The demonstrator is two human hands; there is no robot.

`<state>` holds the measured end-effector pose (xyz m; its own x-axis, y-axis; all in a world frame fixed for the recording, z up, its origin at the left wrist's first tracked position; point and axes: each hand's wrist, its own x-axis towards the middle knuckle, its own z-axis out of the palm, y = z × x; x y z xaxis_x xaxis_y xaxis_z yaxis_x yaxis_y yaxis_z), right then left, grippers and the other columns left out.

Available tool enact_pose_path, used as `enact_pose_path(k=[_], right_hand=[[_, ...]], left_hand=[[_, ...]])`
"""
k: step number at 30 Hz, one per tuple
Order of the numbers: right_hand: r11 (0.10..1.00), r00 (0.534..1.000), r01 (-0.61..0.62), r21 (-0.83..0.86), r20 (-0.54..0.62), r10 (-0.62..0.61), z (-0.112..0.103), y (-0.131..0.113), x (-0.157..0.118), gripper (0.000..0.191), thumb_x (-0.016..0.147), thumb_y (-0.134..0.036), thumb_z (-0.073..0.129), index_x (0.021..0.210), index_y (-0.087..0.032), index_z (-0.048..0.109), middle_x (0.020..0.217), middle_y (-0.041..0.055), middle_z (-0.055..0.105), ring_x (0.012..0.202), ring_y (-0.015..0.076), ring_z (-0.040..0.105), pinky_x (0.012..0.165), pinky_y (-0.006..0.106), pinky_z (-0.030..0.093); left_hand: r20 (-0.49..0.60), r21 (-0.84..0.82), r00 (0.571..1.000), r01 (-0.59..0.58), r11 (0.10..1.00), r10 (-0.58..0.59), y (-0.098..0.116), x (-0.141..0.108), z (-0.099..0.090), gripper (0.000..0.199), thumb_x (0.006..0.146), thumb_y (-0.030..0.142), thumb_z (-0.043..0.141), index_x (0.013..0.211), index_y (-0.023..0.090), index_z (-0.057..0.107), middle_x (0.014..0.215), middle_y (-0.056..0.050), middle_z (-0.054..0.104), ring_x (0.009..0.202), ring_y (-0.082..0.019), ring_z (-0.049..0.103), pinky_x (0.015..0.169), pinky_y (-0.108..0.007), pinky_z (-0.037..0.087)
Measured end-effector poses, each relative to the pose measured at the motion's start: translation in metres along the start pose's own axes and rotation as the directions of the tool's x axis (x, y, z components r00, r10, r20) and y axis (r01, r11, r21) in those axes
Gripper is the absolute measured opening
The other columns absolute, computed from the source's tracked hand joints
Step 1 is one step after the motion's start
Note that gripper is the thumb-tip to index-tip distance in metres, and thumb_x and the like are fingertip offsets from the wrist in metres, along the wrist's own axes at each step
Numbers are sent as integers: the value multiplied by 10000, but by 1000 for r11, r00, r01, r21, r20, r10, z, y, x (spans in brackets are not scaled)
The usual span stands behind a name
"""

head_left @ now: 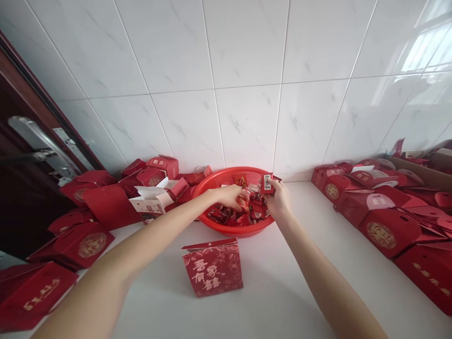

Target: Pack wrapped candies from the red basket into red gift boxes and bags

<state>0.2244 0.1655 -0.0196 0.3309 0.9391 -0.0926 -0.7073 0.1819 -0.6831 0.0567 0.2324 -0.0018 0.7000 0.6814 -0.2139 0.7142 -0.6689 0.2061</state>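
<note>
A red plastic basket [243, 230] full of wrapped candies [259, 210] stands against the tiled wall. Reaching into it from the left, my left hand [231, 195] has its fingers closed around a red-wrapped candy [243, 202]. At the basket's right rim, my right hand [278, 195] grips a small red packet [267, 183] with a white label and dark characters. Whether more pieces lie under it in the palm is hidden. In front of the basket, a red gift bag [213, 268] with white characters stands upright on the white surface [268, 292].
Several red gift boxes [84, 242] are piled on the left, near a dark door with a metal handle [45, 141]. An opened box with white flaps [151, 197] stands by the basket. More red boxes [384, 230] line the right side, with a cardboard carton [420, 172] behind.
</note>
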Motion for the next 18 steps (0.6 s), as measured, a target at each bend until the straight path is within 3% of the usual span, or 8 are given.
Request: enact_pose_path(k=[3, 7, 14, 18], right_hand=[[1000, 1000, 5, 5, 26, -5, -2, 2, 2, 106, 655, -172, 656, 718, -202, 577, 613, -4, 697, 588, 174, 693, 536, 251, 564], [1000, 998, 6, 2, 59, -6, -4, 6, 5, 114, 661, -207, 670, 716, -204, 570, 647, 13, 718, 610, 187, 706, 548, 268, 579], [999, 998, -31, -7, 51, 32, -3, 5, 6, 48, 698, -206, 629, 723, -187, 593, 668, 40, 730, 619, 190, 706, 528, 251, 555], [995, 995, -97, 12, 35, 96, 1, 0, 3, 83, 741, -212, 547, 716, -178, 618, 658, 41, 724, 589, 170, 691, 521, 238, 544]], left_hand=[[-109, 102, 989, 108, 989, -97, -24, -4, -10, 417, 672, 199, 741, 1087, 228, 773, 1154, -96, 707, 1056, -292, 648, 855, -298, 482], [-172, 19, 978, 126, 992, -121, -47, -11, -12, 387, 709, 230, 737, 1096, 238, 755, 1170, -55, 714, 1056, -238, 646, 895, -263, 474], [-126, -72, 980, 143, 987, -152, -47, -11, -8, 450, 691, 221, 714, 1141, 232, 739, 1161, -49, 743, 1054, -252, 672, 867, -269, 494], [-128, -207, 977, 144, 968, -173, -46, -10, -3, 385, 790, 277, 634, 1156, 194, 720, 1205, -69, 735, 1080, -246, 679, 908, -268, 495]])
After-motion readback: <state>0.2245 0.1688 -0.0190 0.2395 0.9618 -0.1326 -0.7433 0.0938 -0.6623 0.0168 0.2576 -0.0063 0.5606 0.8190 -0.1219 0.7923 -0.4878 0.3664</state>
